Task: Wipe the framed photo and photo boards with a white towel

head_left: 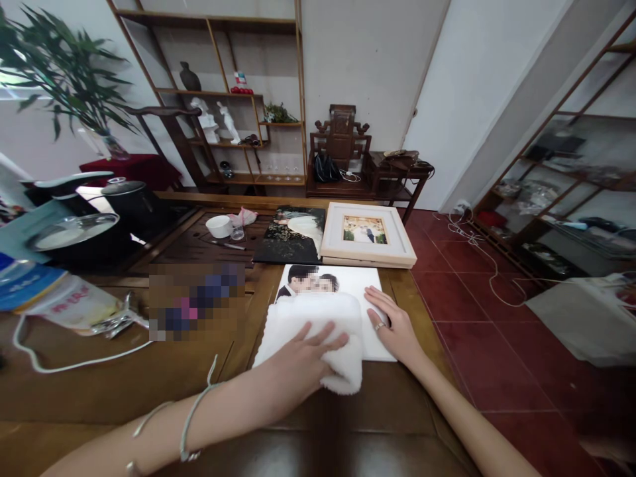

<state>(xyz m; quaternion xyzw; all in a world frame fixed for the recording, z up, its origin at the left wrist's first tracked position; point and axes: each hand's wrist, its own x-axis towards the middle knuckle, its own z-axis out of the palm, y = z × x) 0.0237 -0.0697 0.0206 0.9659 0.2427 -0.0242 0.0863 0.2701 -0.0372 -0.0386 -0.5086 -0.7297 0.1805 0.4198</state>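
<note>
While photo point(354, 283) lies top pointing away, left grip point(305, 363) splayed on towel point(322, 310); right grip point(395, 329) flat.

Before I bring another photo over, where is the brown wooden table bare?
The brown wooden table is bare between the left forearm, right forearm and white rectangular photo panel; also between left forearm and thin white cable. Behind that panel it is crowded by the dark photo panel and pale-framed photo; far left, by round black pots.
</note>
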